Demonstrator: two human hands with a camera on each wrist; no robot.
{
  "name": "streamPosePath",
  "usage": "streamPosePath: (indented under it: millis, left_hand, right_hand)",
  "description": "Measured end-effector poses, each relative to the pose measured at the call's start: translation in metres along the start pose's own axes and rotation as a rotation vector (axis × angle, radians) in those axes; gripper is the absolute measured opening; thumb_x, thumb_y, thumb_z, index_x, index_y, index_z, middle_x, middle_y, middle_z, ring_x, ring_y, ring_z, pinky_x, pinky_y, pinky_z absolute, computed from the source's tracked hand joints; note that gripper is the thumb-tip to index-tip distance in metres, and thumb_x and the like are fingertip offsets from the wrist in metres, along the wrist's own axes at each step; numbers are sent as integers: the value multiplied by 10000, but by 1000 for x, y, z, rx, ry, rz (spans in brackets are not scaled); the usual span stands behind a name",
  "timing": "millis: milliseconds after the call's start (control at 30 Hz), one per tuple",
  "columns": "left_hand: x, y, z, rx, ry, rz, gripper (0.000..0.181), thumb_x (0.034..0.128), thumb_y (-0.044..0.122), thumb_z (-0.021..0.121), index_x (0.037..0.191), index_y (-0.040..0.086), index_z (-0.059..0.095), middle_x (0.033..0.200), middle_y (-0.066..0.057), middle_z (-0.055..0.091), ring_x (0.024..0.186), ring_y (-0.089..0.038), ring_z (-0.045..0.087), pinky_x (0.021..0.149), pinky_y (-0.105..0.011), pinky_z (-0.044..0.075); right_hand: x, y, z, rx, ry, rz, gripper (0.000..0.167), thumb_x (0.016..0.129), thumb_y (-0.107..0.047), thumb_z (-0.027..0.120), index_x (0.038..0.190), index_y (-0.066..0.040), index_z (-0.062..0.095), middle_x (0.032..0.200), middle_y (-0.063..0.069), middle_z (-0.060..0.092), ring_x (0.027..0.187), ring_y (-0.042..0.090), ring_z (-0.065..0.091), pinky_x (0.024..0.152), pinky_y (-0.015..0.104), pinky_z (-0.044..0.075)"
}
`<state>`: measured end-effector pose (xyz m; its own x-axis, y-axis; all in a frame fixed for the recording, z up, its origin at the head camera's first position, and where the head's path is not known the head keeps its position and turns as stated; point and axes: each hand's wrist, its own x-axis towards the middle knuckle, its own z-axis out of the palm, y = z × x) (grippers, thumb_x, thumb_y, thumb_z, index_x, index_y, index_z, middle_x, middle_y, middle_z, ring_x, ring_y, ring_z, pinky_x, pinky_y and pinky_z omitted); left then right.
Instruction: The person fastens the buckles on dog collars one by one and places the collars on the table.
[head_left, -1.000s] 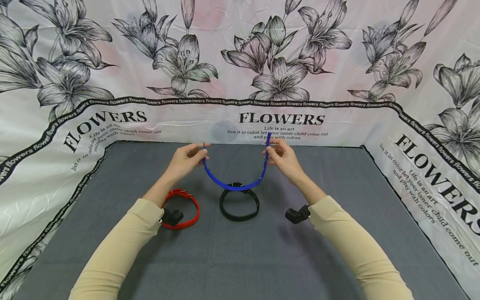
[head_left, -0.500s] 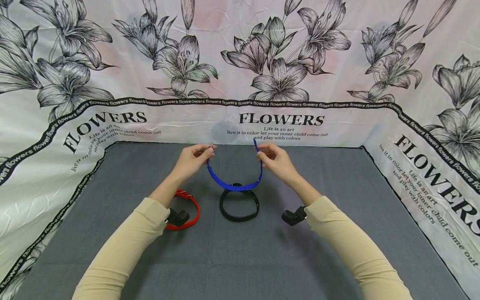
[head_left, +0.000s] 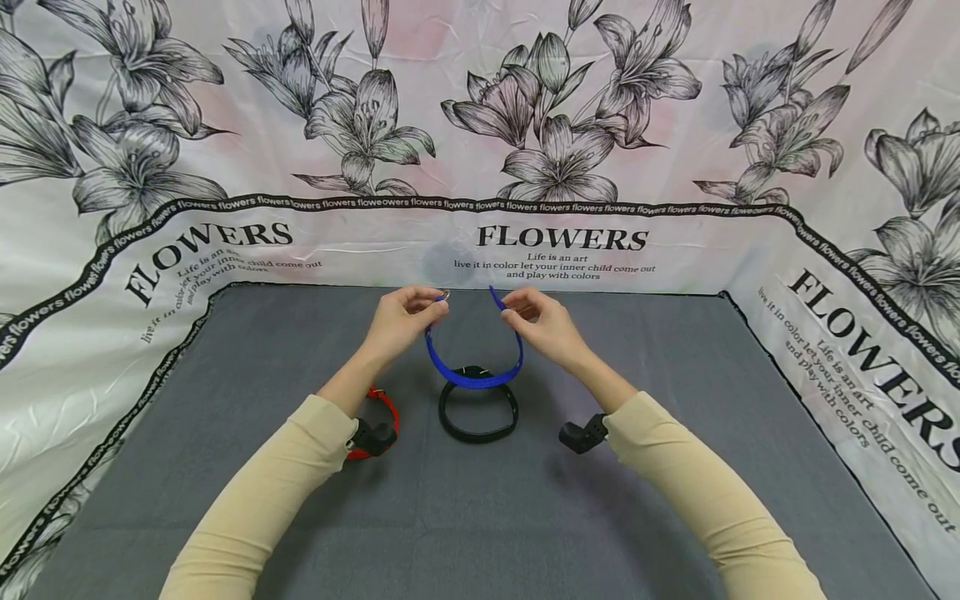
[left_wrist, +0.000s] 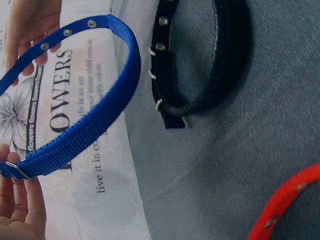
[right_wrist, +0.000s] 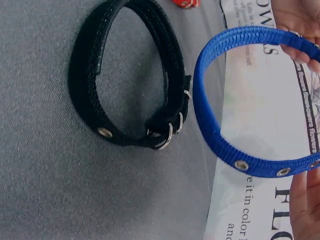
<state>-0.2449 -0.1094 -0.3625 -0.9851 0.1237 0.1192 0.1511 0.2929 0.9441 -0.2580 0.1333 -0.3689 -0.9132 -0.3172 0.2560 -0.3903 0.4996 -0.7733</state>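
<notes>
Fingers [head_left: 433, 312] of the left hand [head_left: 401, 321] pinch the buckle end of a blue collar [head_left: 474, 382], a metal ring showing just above them; those of the right hand [head_left: 546, 325] grip the punched end, its tip sticking up past them. Nearest the viewer, two cream sleeves [head_left: 255, 500] reach in from the lower edge, each with a black wrist camera [head_left: 582, 433] at its cuff. Under both arms spreads a grey cloth [head_left: 465, 525]. On it, partly hidden by the left wrist and its camera, lies a red collar [left_wrist: 285, 202]. To its right and well apart from it, a black collar [right_wrist: 82, 85] forms a closed ring, its silver buckle [right_wrist: 167, 135] and metal rings on the far side. Beyond, between the two hands, the blue collar hangs as an open U; its lower curve overlaps the black collar's far rim in the head view, yet the left wrist view shows them apart. Silver eyelets [left_wrist: 68, 32] line the strap toward the right hand. Farthest back hangs a white floral backdrop [head_left: 375, 258] lettered "FLOWERS".
</notes>
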Motion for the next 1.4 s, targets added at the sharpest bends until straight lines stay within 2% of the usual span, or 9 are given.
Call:
streamPosePath:
  millis: [133, 267, 300, 433, 567, 867, 1167, 1400]
  left_hand:
    - [0, 3, 6, -10, 0, -16, 317, 864, 325, 645, 1113, 130, 620, 996, -58, 668, 878, -190, 610, 748, -310, 485]
    - [-1, 5, 10, -33, -20, 1, 311, 867, 307, 643, 1128, 139, 618, 1026, -70, 651, 881, -202, 602, 774, -348, 491]
    - [-3, 10, 10, -35, -28, 9, 313, 874, 289, 637, 1136, 119, 615, 1028, -83, 647, 882, -206, 602, 774, -349, 492]
    - [-3, 10, 14, -45, -51, 30, 285, 872, 285, 641, 1114, 136, 631, 1004, -82, 643, 887, -215, 608, 781, -377, 502]
    - [-2, 7, 19, -18, -52, 42, 234, 859, 286, 657, 1066, 177, 654, 976, -37, 652, 872, -176, 606, 741, -325, 507]
    - [-3, 10, 22, 5, -38, 29, 217, 846, 304, 668, 1030, 189, 669, 952, -17, 649, 850, -177, 590, 707, -326, 481]
    - [-4, 12, 27, 117, -71, 33, 251, 828, 323, 686, 1009, 150, 668, 980, -32, 650, 836, -188, 611, 665, -297, 478]
    - [-3, 12, 28, 106, -61, 40, 303, 870, 354, 628, 1077, 137, 673, 932, -64, 671, 836, -246, 629, 666, -298, 494]
  right_hand:
    - [0, -2, 3, -15, -35, -13, 186, 895, -275, 609, 1059, -186, 608, 960, 1, 655, 885, 156, 597, 749, 346, 488]
    - [0, -3, 5, -24, -59, -18, 171, 889, -278, 618, 1042, -202, 620, 940, -9, 660, 862, 143, 598, 722, 333, 486]
    - [0, -4, 6, -23, -64, -20, 172, 886, -276, 622, 1041, -203, 623, 938, -9, 661, 859, 141, 598, 720, 330, 486]
    - [-1, -5, 8, -24, -78, -18, 166, 883, -275, 627, 1034, -207, 630, 940, -13, 660, 859, 140, 597, 716, 330, 487]
    - [-1, -7, 9, -21, -85, -12, 164, 883, -278, 626, 1031, -207, 631, 948, -15, 659, 864, 139, 602, 707, 326, 494]
    - [-2, -8, 10, 2, -77, -40, 161, 894, -255, 613, 1043, -197, 621, 968, -10, 667, 847, 141, 615, 693, 319, 502]
    - [-1, -9, 11, 26, -66, -78, 173, 897, -251, 608, 1055, -181, 613, 986, -3, 653, 838, 140, 610, 679, 312, 502]
    - [-2, -9, 12, 14, -29, -66, 155, 885, -236, 625, 1019, -158, 614, 952, 0, 645, 825, 143, 601, 667, 305, 486]
